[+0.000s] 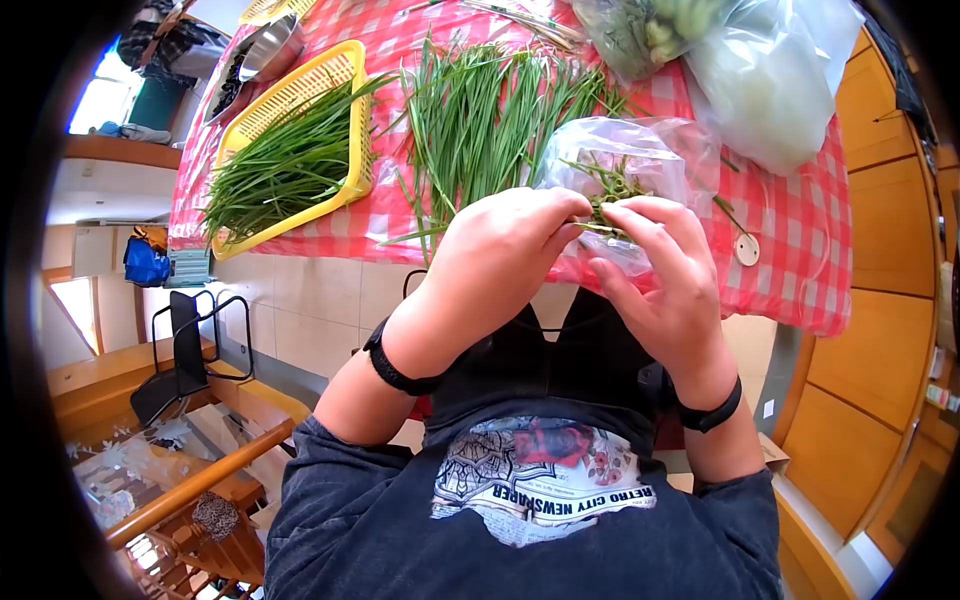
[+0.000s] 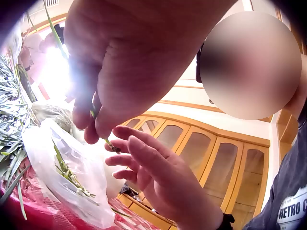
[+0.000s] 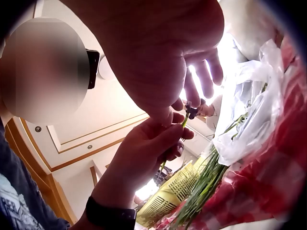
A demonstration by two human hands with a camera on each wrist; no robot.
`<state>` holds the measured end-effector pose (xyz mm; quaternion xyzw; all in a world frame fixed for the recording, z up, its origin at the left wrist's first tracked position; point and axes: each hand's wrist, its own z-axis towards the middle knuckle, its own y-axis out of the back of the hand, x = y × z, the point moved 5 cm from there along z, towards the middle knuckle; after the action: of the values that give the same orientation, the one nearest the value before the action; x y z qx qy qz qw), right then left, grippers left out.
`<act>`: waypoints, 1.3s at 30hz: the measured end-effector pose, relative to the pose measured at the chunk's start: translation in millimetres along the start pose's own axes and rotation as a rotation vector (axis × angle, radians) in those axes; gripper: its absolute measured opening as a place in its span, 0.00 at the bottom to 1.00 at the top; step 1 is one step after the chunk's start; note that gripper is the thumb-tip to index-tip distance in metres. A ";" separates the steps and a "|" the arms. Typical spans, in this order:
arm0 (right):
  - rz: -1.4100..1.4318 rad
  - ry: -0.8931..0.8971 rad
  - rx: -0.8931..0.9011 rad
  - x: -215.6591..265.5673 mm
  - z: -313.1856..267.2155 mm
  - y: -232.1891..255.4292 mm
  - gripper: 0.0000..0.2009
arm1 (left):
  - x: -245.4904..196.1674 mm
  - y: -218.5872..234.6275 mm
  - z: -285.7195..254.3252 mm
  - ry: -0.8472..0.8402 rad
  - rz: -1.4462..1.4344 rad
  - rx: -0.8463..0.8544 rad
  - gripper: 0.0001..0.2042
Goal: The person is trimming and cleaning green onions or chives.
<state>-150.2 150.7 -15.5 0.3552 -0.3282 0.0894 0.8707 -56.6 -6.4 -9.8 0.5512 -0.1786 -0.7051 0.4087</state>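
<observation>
My left hand (image 1: 505, 245) pinches a thin green garlic chive (image 3: 184, 120) between thumb and fingers. Its dark, ragged root end (image 2: 113, 147) pokes out below the fingertips in the left wrist view. Beside that end is my right hand (image 1: 670, 255), its fingers spread and the thumb apart from them. Just beyond both hands, a clear plastic bag (image 1: 695, 150) lies open with trimmed stem bits (image 1: 615, 180) inside. A wide pile of garlic chives (image 1: 480, 125) is spread on the table to the left of the bag.
A yellow basket (image 1: 357, 120) of chives stands at the table's left, near a metal bowl (image 1: 275, 50). Full plastic bags (image 1: 770, 100) sit at the back right. The checked red tablecloth (image 1: 800, 250) carries a white disc (image 1: 746, 250) and a loose stem (image 1: 728, 208).
</observation>
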 end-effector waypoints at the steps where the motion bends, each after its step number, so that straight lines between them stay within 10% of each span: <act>1: -0.029 0.055 0.039 3.5 4.9 -3.6 0.19 | 0.3 -1.0 1.4 -0.023 0.002 0.001 0.07; 21: 0.001 0.046 0.064 -5.3 13.9 -16.2 0.04 | 8.9 10.8 -6.6 -0.013 0.078 -0.009 0.04; 39: 0.046 -0.341 0.091 -42.6 8.8 -1.9 0.07 | 18.3 7.1 3.8 0.107 -0.031 0.007 0.07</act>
<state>-186.7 146.7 -39.0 0.3968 -0.4749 0.0627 0.7830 -58.5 -25.6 -15.1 0.5923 -0.1505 -0.6803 0.4046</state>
